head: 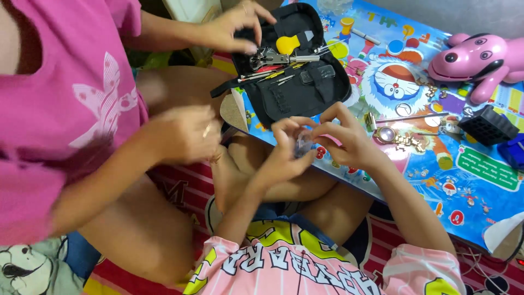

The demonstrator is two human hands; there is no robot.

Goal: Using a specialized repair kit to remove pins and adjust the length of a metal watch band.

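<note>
On the left, a second person in a pink shirt has 1 hand [183,134] blurred near the wearer's knee, fingers curled on something I can't make out, and another hand [232,27] resting on the edge of the black tool case [297,82], which lies open on the cartoon-printed table [480,180]. With 2 people that close, I'd judge a bumped elbow the likeliest trouble.

In the middle, the wearer's left hand [286,150] and right hand [341,136] meet just off the table's near edge, both pinching a small clear part [303,143] between fingertips. It is held over the lap, not over the table, so a slip would probably drop it into the clothes or onto the floor.

To the right, a gold watch [396,137] lies loose on the table near the right wrist; a careless sweep might knock it. Beyond sit a black ridged block [487,125] and a pink toy dog [480,60].
</note>
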